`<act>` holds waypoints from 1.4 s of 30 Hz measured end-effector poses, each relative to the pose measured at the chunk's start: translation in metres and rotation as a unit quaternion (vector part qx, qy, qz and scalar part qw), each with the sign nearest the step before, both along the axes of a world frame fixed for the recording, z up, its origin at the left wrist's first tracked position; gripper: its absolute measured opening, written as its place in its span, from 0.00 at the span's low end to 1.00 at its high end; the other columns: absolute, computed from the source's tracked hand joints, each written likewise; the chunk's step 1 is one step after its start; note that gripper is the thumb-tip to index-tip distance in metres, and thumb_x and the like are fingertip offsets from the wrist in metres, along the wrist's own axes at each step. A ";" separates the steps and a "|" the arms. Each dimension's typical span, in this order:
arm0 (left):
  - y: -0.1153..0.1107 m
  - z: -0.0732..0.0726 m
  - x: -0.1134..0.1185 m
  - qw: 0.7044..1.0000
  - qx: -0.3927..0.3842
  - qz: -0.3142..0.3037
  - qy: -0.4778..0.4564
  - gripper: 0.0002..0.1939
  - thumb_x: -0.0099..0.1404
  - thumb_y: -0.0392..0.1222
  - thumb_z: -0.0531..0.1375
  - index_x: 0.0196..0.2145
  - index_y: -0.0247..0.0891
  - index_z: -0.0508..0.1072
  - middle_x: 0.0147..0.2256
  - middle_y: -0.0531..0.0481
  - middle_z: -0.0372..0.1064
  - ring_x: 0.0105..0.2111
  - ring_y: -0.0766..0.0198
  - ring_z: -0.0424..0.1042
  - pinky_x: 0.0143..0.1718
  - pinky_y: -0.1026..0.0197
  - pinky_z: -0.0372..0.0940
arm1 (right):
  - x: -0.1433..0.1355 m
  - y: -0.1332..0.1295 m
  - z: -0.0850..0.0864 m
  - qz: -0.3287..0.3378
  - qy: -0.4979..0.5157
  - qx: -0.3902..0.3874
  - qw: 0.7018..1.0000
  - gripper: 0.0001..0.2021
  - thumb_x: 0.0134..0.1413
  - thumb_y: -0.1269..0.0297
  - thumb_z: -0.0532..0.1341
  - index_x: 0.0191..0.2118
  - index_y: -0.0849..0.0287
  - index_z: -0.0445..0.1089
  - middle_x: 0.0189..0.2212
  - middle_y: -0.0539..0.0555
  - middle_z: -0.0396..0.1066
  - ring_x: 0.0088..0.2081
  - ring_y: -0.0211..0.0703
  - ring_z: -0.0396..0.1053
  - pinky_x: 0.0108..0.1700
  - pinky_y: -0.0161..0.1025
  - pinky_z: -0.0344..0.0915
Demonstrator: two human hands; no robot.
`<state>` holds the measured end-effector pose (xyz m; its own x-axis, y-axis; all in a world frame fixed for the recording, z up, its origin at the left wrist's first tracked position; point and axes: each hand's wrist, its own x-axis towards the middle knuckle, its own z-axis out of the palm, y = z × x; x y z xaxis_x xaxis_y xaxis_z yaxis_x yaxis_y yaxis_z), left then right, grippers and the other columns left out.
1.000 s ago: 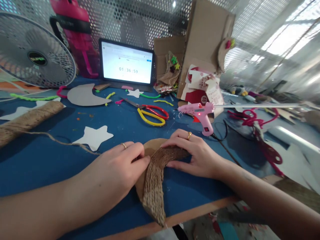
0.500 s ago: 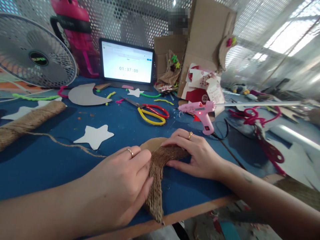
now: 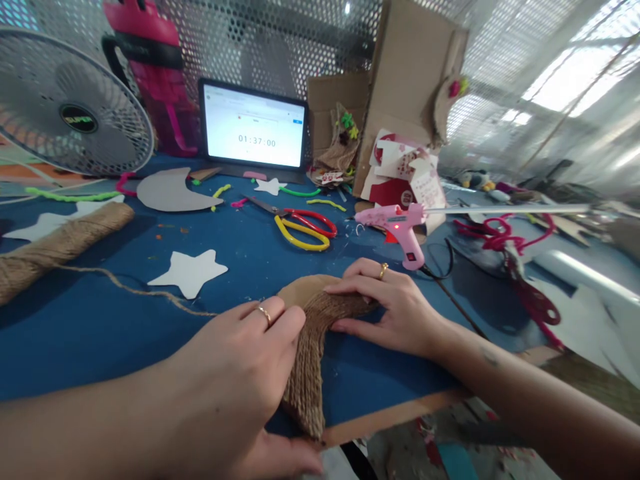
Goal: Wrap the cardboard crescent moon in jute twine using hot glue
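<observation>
A cardboard crescent (image 3: 311,360), partly covered with rows of brown twine, lies at the front of the blue table; bare cardboard shows along its upper left rim. My right hand (image 3: 387,303) grips the right arm of the crescent, fingers over the top and thumb along the inner edge. Across the left side bends my left hand (image 3: 250,360), its curled fingers pressing the crescent's outer edge and its thumb stretched down by the table edge. Its fingertips are partly hidden. A loose strand of twine (image 3: 145,297) runs from the twine roll (image 3: 65,250) to my left hand.
Beyond my hands lie red-and-yellow-handled scissors (image 3: 303,229) and a pink glue gun (image 3: 400,227) with its light on. A white paper star (image 3: 191,273) and grey crescent (image 3: 175,190) lie left. A fan (image 3: 75,107), tablet (image 3: 254,127) and cardboard pieces (image 3: 410,73) stand behind.
My left thumb has moved off the crescent's twine surface and down toward the table edge. The crescent's lower tip has shifted slightly left. My right hand keeps its grip.
</observation>
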<state>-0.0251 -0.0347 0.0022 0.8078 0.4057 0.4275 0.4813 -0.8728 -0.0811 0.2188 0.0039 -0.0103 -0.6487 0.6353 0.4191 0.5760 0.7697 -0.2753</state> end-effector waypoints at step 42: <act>0.003 0.004 0.006 0.989 -0.108 0.089 0.057 0.37 0.54 0.67 0.57 0.42 0.26 0.71 0.39 0.38 0.65 0.36 0.49 0.70 0.35 0.46 0.70 | 0.003 0.002 -0.002 -0.168 -0.053 0.134 0.975 0.22 0.46 0.42 0.63 0.38 0.54 0.77 0.32 0.52 0.73 0.34 0.41 0.70 0.33 0.37 0.64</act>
<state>-0.0194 -0.0320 0.0062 0.7533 0.6177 0.2258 0.6273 -0.7780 0.0355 0.2213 0.0058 -0.0119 -0.4715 0.6965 0.5409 0.8223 0.5689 -0.0157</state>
